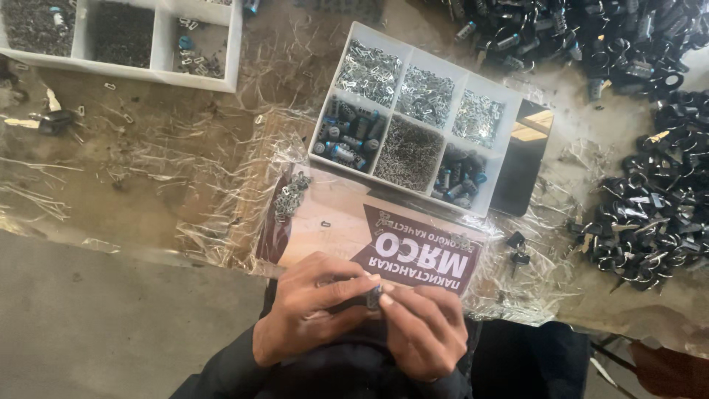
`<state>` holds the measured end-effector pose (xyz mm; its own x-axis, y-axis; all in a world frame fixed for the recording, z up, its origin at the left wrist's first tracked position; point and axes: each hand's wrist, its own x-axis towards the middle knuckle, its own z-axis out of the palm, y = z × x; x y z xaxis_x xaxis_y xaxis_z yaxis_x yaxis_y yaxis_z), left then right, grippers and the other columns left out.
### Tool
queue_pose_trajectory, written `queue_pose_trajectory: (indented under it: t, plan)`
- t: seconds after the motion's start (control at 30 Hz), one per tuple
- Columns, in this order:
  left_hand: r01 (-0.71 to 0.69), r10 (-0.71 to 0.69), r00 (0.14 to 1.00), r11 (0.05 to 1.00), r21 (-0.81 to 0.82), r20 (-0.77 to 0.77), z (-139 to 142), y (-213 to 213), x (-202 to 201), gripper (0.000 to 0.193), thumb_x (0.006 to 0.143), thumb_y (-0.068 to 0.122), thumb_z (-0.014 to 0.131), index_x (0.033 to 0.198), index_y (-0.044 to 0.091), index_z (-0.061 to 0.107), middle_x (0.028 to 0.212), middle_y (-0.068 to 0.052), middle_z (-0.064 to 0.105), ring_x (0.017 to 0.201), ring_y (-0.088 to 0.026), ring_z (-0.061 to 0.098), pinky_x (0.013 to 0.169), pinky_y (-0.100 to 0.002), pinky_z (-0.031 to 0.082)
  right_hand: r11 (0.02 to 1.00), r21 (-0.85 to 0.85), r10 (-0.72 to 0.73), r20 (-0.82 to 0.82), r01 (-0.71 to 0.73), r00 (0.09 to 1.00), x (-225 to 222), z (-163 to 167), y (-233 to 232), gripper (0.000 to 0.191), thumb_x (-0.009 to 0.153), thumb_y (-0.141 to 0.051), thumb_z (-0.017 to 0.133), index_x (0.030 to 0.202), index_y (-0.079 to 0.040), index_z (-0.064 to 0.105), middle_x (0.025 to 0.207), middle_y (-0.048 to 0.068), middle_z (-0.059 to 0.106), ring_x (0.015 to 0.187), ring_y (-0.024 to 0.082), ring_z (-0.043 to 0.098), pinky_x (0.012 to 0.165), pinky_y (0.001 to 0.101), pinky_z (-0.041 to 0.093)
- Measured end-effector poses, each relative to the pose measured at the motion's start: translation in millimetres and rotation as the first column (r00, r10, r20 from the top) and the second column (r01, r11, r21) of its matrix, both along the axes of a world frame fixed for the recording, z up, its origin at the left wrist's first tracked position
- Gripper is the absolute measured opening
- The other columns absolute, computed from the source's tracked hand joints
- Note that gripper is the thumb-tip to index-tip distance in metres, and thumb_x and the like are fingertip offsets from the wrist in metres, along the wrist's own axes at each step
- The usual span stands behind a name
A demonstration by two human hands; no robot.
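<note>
My left hand (306, 310) and my right hand (422, 329) meet at the near edge of the table, fingertips pinched together on a small dark cylindrical part with a metal end (374, 297). Most of the part is hidden by my fingers. Just beyond my hands lies a flat brown and maroon printed cardboard sheet (354, 229). On it sits a small heap of metal clips (290, 196) and one loose clip (326, 222). A white divided tray (484, 203) beyond the sheet holds shiny metal clips, tiny dark springs and blue-tipped cylinders in separate compartments.
A second white divided tray (159, 44) stands at the far left. Piles of black lock parts (650, 214) cover the right side and the far right (583, 33). Crinkled clear plastic film (170, 159) covers the table. Two small black pieces (518, 247) lie right of the cardboard.
</note>
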<state>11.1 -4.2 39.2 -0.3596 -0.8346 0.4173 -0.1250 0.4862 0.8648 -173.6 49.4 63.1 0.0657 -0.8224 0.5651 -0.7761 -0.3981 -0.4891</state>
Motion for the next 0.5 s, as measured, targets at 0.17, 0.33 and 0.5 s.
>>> queue_pose_trajectory:
  t: [0.17,0.33,0.5]
  plan:
    - [-0.018,0.019,1.0,0.998,-0.056,0.02,-4,-2,-2,0.047,0.072,0.014,0.093,0.115,0.012,0.076,0.109,-0.005,0.072,0.094,-0.023,0.07,0.08,-0.034,0.058,0.931,0.362,-0.114,0.405,-0.044,0.907,-7,-12,5,0.033,0.079,0.004,0.079,0.11,-0.002,0.069,0.098,0.01,0.077,0.088,0.021,0.074,0.082,0.0289,0.057]
    - [0.023,-0.019,0.996,0.999,0.044,-0.086,-7,0,0,0.046,0.073,0.012,0.094,0.115,0.011,0.075,0.11,-0.005,0.073,0.095,-0.021,0.073,0.08,-0.032,0.061,0.684,0.637,-0.334,0.707,-0.356,0.624,-14,-26,-2,0.025,0.089,-0.005,0.076,0.114,-0.002,0.072,0.093,0.01,0.075,0.077,0.019,0.069,0.07,0.0298,0.056]
    - [-0.033,0.051,0.994,0.982,0.186,-0.094,-7,0,9,0.046,0.071,0.01,0.094,0.114,0.009,0.075,0.109,-0.008,0.074,0.09,-0.018,0.075,0.074,-0.029,0.063,0.952,0.269,-0.097,-0.189,0.147,0.977,-1,-29,-16,0.048,0.087,-0.024,0.081,0.13,-0.008,0.066,0.105,0.011,0.065,0.092,0.029,0.065,0.076,0.0375,0.053]
